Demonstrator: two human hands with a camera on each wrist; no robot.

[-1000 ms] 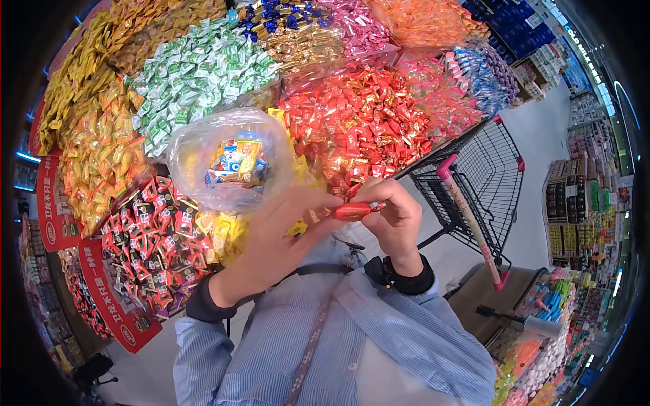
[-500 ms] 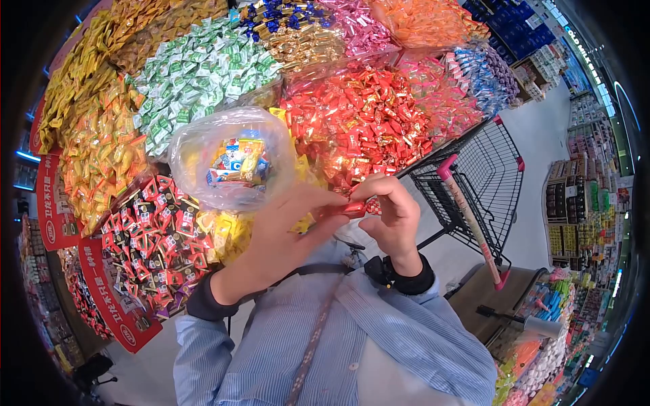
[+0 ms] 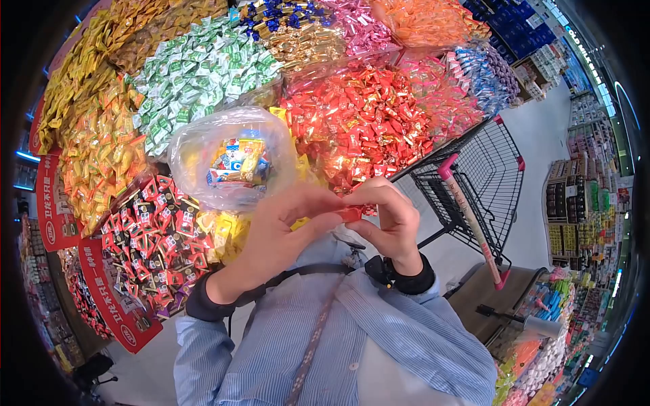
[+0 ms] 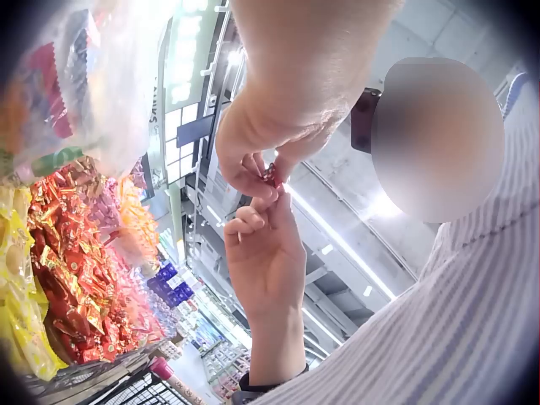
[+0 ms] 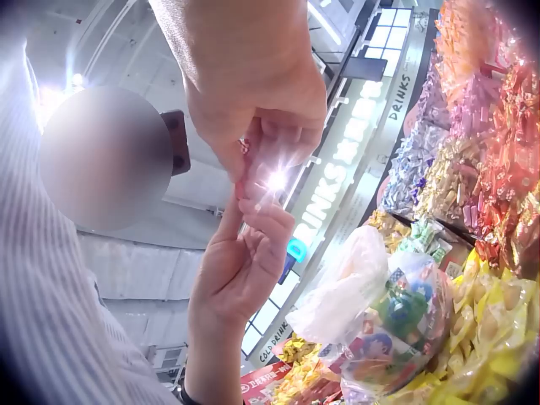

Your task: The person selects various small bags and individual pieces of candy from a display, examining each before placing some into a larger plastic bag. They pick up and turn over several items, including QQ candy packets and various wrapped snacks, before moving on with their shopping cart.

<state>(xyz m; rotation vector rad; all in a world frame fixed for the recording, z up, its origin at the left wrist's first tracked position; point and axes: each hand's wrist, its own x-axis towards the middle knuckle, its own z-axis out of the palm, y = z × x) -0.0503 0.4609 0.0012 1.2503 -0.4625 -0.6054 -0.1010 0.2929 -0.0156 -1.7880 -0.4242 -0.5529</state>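
Note:
A small red wrapped candy (image 3: 351, 214) is held up between both hands in front of the chest, mostly covered by fingers. My left hand (image 3: 271, 227) pinches one end between thumb and fingers. At the other end, my right hand (image 3: 389, 220) pinches the wrapper. In the left wrist view a bit of the candy's shiny red wrapper (image 4: 270, 175) peeks out between the fingertips. Just beyond the hands, a clear plastic bag (image 3: 186, 169) with mixed packets (image 3: 237, 162) in it sits on the candy display.
Bins of wrapped sweets spread ahead: red candies (image 3: 379, 122), green-white packets (image 3: 203, 74), black-red packets (image 3: 152, 223) and yellow ones (image 3: 223, 233). To the right stands a black wire shopping cart (image 3: 487, 183) with a pink-ended handle (image 3: 470, 216). Stocked shelves (image 3: 582, 210) line the far right.
The candy was plainly visible a second ago; now the fingers cover most of it. The right thumb has come up against the candy, and the hands have drawn closer together.

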